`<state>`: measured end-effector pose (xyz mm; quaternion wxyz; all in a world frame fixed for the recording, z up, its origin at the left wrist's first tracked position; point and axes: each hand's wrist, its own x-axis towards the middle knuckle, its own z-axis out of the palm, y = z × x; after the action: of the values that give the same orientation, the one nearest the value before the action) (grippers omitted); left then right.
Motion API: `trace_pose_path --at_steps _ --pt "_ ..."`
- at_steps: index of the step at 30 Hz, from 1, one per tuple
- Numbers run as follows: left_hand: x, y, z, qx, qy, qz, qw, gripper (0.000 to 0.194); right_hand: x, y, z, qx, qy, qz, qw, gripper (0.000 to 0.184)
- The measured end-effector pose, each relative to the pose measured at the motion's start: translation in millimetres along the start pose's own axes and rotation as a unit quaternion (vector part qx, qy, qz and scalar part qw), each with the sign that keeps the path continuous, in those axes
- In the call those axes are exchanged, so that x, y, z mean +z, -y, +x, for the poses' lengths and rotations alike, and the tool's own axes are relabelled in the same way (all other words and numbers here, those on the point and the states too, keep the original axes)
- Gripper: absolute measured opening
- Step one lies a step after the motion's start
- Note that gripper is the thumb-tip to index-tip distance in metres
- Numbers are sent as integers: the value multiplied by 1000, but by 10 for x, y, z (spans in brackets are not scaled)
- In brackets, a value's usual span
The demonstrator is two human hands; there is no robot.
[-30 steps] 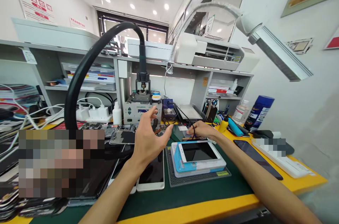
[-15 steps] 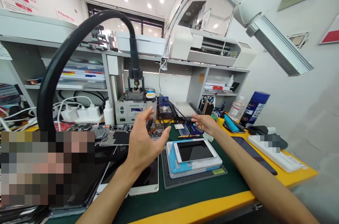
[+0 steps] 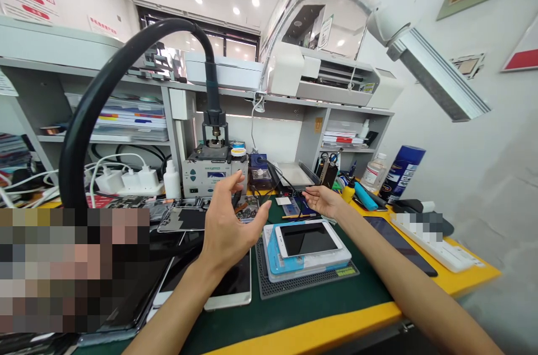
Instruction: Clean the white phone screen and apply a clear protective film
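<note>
My left hand [image 3: 231, 220] is raised over the bench with thumb and fingers spread apart and nothing between them. Behind and beneath it lies a white-framed device with a dark screen [image 3: 235, 282]. My right hand [image 3: 325, 201] reaches to the back of the green mat, its fingertips pressed together. A thin black cable [image 3: 290, 180] runs close to those fingertips; whatever they pinch is too small to make out. Between my arms, a white smartphone [image 3: 309, 238] lies face up on a blue and white box [image 3: 277, 265], which rests on a grey mesh pad [image 3: 294, 289].
A thick black hose [image 3: 75, 120] arches over the left side above a grey control unit [image 3: 202, 176]. A lamp [image 3: 437, 72] hangs at upper right. On the right stand a blue spray can [image 3: 402, 173] and a clear bottle [image 3: 374, 173]; a white power strip [image 3: 437, 243] lies nearer.
My right hand has shifted very slightly, its fingers curling a little more. My left hand stays where it was, and the view has turned slightly.
</note>
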<state>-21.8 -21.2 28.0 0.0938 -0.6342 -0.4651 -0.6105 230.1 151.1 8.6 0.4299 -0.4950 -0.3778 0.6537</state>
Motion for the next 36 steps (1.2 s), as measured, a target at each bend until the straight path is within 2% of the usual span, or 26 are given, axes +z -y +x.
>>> trace_pose_path --at_steps 8,20,26,36 --pt "-1 -2 5 10 -4 5 1000 65 71 -59 -12 31 -25 16 999 32" --pt "3 -15 8 21 -3 16 1000 64 58 -38 153 -11 -4 30 999 27" --pt "6 -10 -11 20 4 15 1000 64 83 -54 218 -1 -12 33 999 31" --pt "16 -19 -6 10 10 15 1000 64 142 -13 123 17 -16 39 999 32"
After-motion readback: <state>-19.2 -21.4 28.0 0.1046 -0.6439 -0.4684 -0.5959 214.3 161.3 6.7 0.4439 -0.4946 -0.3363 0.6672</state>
